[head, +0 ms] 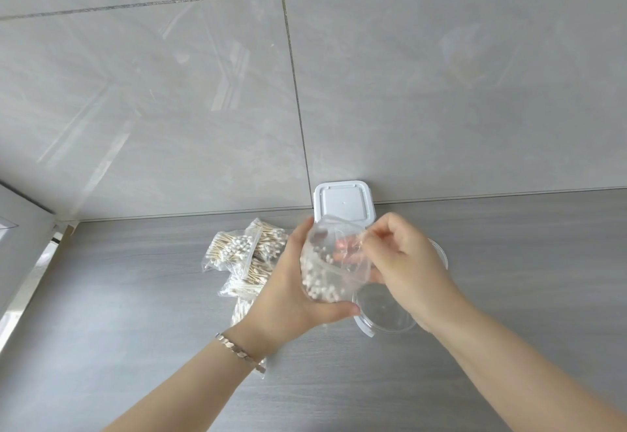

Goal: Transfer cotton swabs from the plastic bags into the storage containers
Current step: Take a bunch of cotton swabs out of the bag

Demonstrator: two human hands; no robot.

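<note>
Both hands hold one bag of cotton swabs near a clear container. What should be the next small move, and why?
Probably tip the bag mouth-down over the clear container. The left hand grips its body, the right hand pinches its opened edge, the swabs lie inside, and the container stands open beneath the hands.

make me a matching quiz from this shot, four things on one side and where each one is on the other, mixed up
Things:
1. plastic bag
2. pile of swab bags
3. white lid
4. bracelet

Places:
a. on the left wrist
b. gripped by the left hand and pinched by the right hand
c. at the tiled wall, behind the hands
d. on the counter, left of the held bag

Pairs: 1-b, 2-d, 3-c, 4-a
</note>
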